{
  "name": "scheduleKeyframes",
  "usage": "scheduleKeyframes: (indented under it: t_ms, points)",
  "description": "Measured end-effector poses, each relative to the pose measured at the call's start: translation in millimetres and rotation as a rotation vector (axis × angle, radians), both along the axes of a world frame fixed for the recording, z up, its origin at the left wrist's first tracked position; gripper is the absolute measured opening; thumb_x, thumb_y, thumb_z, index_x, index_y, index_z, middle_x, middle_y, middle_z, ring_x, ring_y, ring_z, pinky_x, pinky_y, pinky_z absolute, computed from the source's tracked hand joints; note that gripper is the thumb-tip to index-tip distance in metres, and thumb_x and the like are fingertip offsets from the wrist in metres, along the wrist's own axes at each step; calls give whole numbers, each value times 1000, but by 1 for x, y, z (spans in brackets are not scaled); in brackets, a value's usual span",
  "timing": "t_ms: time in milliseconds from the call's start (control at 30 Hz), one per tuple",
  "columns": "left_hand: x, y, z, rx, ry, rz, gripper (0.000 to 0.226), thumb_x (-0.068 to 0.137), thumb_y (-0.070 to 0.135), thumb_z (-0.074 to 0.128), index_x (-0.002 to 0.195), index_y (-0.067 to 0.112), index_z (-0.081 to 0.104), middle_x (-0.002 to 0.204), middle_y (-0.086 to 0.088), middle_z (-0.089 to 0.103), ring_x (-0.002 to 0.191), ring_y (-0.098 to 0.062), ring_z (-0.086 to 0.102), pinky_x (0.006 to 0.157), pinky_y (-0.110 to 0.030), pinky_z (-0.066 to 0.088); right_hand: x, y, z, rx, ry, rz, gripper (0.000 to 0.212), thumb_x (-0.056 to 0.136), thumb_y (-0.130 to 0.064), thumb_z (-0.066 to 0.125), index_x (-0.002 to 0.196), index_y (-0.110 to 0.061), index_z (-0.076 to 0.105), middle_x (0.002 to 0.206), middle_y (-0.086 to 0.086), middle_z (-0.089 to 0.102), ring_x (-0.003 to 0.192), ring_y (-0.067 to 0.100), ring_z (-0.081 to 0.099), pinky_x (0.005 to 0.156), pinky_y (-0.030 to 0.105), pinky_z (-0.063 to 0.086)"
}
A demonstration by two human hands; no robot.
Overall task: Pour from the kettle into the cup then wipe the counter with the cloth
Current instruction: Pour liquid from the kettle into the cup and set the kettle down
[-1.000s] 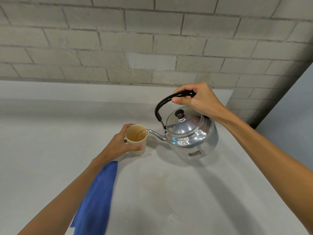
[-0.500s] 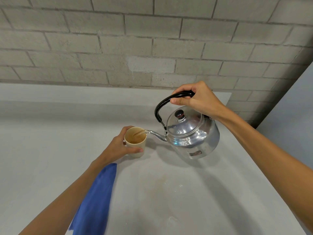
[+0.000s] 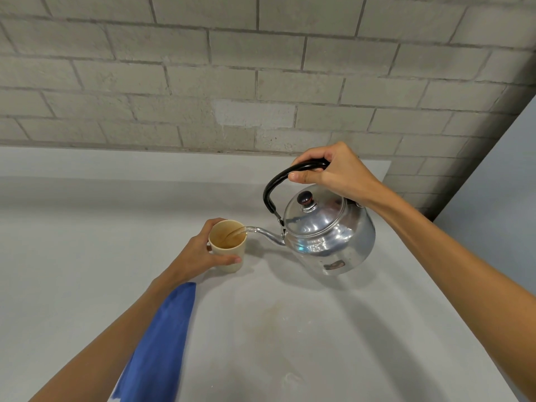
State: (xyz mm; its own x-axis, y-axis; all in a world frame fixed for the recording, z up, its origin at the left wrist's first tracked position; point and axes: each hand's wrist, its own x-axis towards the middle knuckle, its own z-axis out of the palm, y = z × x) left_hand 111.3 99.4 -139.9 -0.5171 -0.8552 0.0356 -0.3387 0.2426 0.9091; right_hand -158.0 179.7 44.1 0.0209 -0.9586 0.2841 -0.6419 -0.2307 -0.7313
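Little has shifted since the earlier frame: the kettle [image 3: 327, 233] stays tipped at centre right, lifted off the counter [image 3: 290, 329], with a thin stream running from its spout into the cup [image 3: 227, 245] just left of centre. Right hand [image 3: 333, 172] is closed around the black handle; left hand [image 3: 200, 253] wraps the standing cup. Blue cloth [image 3: 156, 349] lies lower left beside the left forearm.

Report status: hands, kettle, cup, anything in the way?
Right hand gripping kettle handle, tilted, pouring. Left hand steadying cup on counter, liquid landing inside. Blue cloth lying beside left forearm, untouched. Nothing in the way.
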Motion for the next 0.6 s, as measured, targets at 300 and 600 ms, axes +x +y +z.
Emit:
scheduleKeyframes:
  t_ms: [300, 600]
  points:
    - [-1, 0, 0, -3, -9, 8, 78, 52, 39, 89, 112, 53, 42, 112, 16, 60, 97, 1, 60, 77, -21, 51, -1, 1, 4, 0, -1, 14, 12, 73, -29, 80, 84, -26, 75, 81, -2, 76, 82, 13, 70, 85, 35, 55]
    - [0, 1, 1, -4, -8, 1, 78, 49, 46, 88, 111, 56, 41, 111, 20, 59, 98, 1, 59, 73, -18, 52, 0, 2, 9, 6, 14, 18, 17, 74, -28, 80, 89, -21, 76, 85, 3, 76, 85, 19, 70, 89, 42, 55]
